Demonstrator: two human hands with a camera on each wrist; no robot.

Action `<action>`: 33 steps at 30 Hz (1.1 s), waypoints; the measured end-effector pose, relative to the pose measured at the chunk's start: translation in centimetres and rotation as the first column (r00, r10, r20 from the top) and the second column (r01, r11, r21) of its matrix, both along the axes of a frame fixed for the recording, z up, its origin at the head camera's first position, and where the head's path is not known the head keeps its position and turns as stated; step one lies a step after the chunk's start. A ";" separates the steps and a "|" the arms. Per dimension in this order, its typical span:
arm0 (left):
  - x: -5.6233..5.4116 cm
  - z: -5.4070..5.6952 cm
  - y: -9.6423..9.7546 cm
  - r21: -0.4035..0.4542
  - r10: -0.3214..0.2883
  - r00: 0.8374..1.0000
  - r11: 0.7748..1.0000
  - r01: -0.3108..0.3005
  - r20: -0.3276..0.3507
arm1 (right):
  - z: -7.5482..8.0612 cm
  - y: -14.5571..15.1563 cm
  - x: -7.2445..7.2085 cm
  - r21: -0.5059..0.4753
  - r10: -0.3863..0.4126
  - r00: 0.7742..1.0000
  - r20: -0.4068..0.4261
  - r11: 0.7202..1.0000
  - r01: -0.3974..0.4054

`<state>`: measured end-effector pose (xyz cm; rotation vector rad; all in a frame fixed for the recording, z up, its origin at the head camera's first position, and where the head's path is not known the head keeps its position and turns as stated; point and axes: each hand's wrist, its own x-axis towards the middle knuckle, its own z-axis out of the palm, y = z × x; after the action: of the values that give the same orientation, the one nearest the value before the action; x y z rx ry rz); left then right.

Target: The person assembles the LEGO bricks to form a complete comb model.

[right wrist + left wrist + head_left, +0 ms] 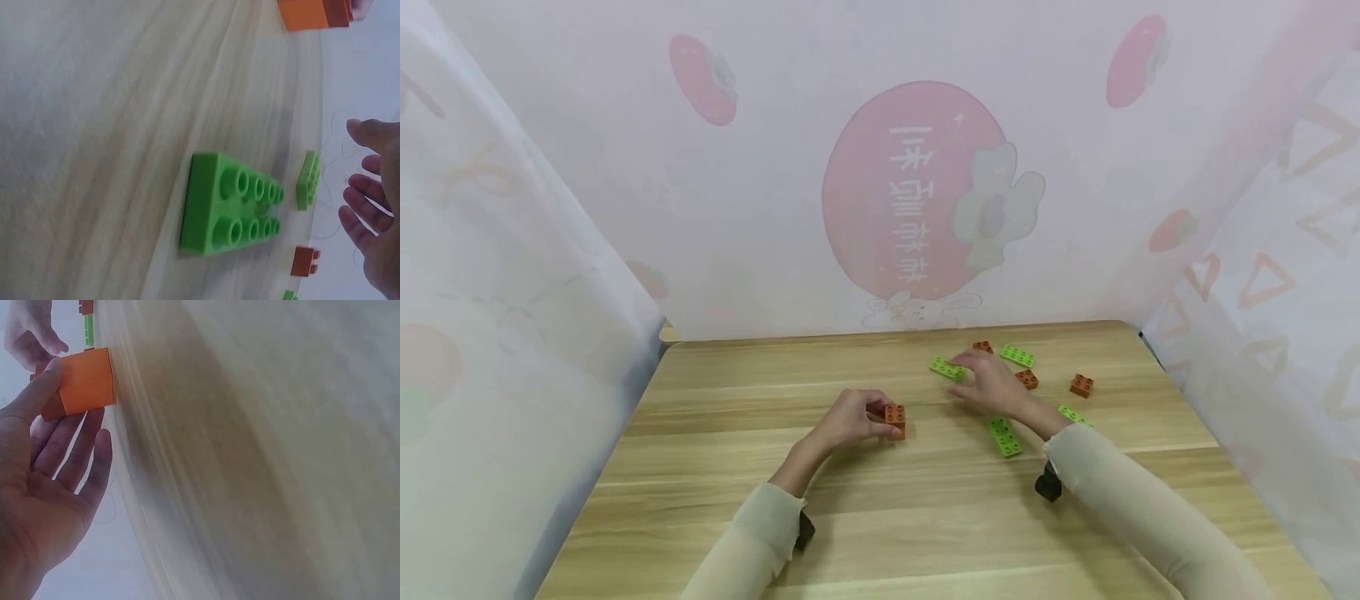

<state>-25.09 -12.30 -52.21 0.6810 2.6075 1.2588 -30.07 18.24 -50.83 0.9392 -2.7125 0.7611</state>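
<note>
My left hand [852, 419] pinches a small brick stack [895, 423] between thumb and fingers, upright at the table's middle. Its studded upper part is brownish red, its lower part orange [87, 381]. Farther back on the right, my right hand [988, 385] reaches over the table with its fingers spread. Its fingertips overlap the end of a flat green brick [945, 367] in the head view. From the right wrist, the fingers [362, 203] look relaxed and hold nothing, with a gap between them and that green brick [307, 181].
Around my right hand lie brownish-red bricks [1027, 379] and another green brick [1018, 356]. One green brick [1004, 437] lies below my right wrist, another [1075, 416] beside the forearm. A lone reddish brick [1082, 385] sits farther right. Printed curtains [760, 208] border the wooden table [737, 375].
</note>
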 end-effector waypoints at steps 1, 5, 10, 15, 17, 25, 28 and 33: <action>0.0 0.0 0.0 -0.001 0.003 1.000 1.000 -0.003 0.004 | 0.0 0.1 -0.2 0.004 -0.002 1.000 0.006 1.000 0.002; -0.2 -0.1 -0.1 -0.003 0.007 1.000 1.000 -0.007 0.019 | -0.2 0.4 -1.0 0.015 -0.006 1.000 0.031 1.000 0.006; -0.2 -0.1 -0.1 -0.015 0.015 1.000 1.000 -0.015 0.017 | -0.3 0.8 -2.1 0.031 -0.014 0.998 0.053 0.999 0.012; -0.2 -0.2 0.1 -0.021 0.025 1.000 0.999 -0.025 0.010 | -0.5 1.2 -3.2 0.040 0.020 0.998 0.058 0.999 -0.023; -0.2 -0.3 0.1 -0.021 0.024 1.000 1.000 -0.024 0.004 | -0.6 1.2 -3.7 0.046 0.034 0.998 0.058 0.998 -0.036; -0.4 -0.5 0.1 -0.028 0.023 1.000 0.999 -0.024 -0.006 | -1.1 1.3 -4.6 0.054 0.081 0.993 0.085 0.995 -0.086; -0.4 -0.6 0.1 -0.025 0.025 1.000 0.999 -0.025 -0.012 | -1.4 1.2 -4.8 0.066 0.072 0.991 0.111 0.995 -0.079; -0.3 -0.5 0.1 -0.015 0.034 0.999 0.999 -0.034 -0.003 | -2.0 1.0 -5.4 0.056 0.046 0.985 0.165 0.997 -0.056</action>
<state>-25.40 -12.15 -52.71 0.6386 2.6387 1.2465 -35.45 19.24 -52.83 1.0052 -2.8770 0.8033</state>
